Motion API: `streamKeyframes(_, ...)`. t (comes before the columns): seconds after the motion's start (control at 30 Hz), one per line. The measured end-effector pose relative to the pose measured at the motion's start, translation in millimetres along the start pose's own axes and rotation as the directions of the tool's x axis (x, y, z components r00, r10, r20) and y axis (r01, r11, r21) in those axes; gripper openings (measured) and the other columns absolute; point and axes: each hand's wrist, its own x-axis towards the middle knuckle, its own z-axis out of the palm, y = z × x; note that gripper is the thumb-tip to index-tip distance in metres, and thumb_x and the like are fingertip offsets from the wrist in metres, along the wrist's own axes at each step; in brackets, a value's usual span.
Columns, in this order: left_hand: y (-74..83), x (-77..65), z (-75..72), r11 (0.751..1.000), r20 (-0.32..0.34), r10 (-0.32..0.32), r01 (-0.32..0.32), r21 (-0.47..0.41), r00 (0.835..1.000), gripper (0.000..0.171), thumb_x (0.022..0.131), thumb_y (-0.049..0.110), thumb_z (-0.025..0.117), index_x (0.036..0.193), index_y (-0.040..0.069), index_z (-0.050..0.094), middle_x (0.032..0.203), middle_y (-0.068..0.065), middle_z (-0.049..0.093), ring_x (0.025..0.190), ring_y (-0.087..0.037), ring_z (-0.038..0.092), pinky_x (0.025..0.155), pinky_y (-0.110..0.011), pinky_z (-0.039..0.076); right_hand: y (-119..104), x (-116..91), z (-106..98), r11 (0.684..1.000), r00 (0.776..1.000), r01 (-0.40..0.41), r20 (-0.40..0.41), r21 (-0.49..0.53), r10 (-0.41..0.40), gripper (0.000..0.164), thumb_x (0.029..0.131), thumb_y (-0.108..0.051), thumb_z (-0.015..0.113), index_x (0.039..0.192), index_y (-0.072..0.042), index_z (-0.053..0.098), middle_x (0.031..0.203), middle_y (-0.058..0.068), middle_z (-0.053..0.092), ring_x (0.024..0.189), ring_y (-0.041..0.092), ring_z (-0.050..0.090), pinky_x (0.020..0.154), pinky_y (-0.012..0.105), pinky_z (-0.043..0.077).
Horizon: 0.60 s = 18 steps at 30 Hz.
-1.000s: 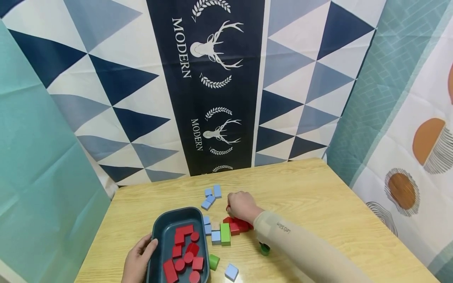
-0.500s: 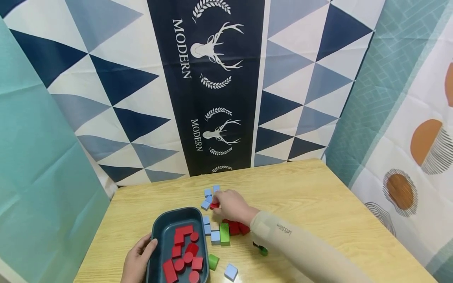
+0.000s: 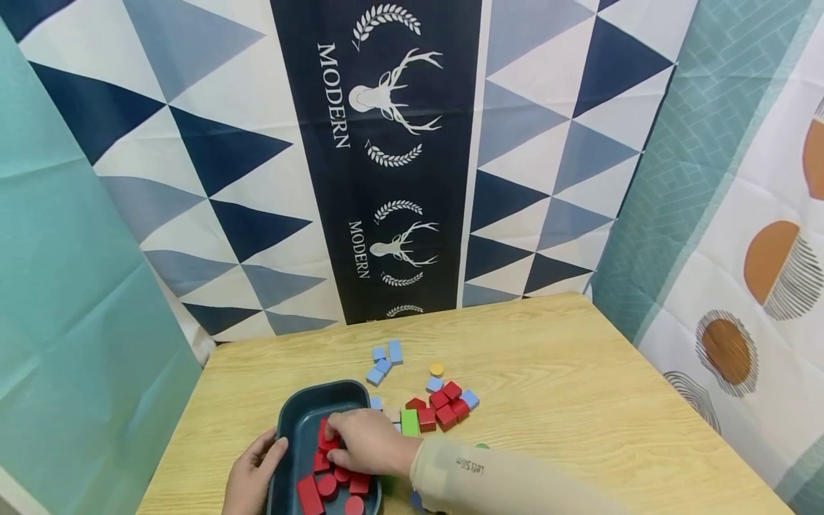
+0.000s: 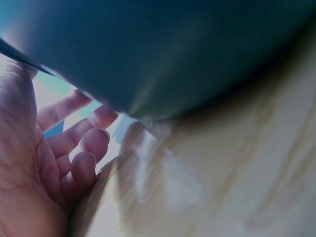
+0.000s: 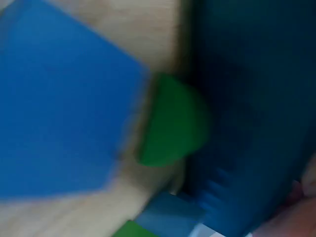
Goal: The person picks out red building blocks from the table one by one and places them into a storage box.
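Note:
A dark teal tray (image 3: 290,411) stands at the front left in the head view with several red blocks (image 3: 310,495) in it. My left hand (image 3: 252,468) grips its left side, thumb at the rim; the left wrist view has the fingers (image 4: 81,126) against the tray's outside. Inside the tray, my right hand (image 3: 372,440) is bent down and pinches a red block (image 3: 330,442) between thumb and fingers, low among the others. In the right wrist view a green rounded block (image 5: 175,121) and a large-looking blue block (image 5: 64,113) lie beside the tray's wall.
Right of the tray lie a group of red blocks (image 3: 447,406), a green block (image 3: 410,422) and a blue block (image 3: 471,398). Farther back are several light blue blocks (image 3: 395,352) and a yellow disc (image 3: 437,370). The right sleeve (image 3: 476,476) covers the table's near middle.
My right hand has carried a red block from the right of the tray leftward and down into it. The yellow disc and blue blocks behind it are uncovered. My left hand has stayed on the tray.

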Motion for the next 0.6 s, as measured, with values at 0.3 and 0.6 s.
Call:
streamKeyframes(0.3,0.1,0.4,-1.8,1.000,0.012,-0.014,0.014,0.007,1.000,0.073,0.092,0.057,0.061,0.139,0.001,0.054,0.119,-0.017,0.063,0.093,-0.021,0.060,0.071,-0.033,0.057,1,-1,16,0.993,0.995,-0.002,-0.097,-0.118,-0.010,0.014,0.092,-0.036,0.069,0.097,-0.025,0.062,0.083,-0.015,0.058,0.073,-0.001,0.049,0.075,0.022,0.047)
streamKeyframes(0.6,0.5,-0.6,-1.7,1.000,0.019,-0.024,0.024,0.016,1.000,0.075,0.091,0.058,0.061,0.139,0.002,0.054,0.118,-0.016,0.064,0.092,-0.021,0.061,0.070,-0.034,0.058,0,-2,21,0.990,0.994,-0.005,-0.108,-0.140,-0.010,0.016,0.088,-0.034,0.071,0.090,-0.026,0.057,0.069,-0.018,0.053,0.062,-0.002,0.045,0.067,0.020,0.042)
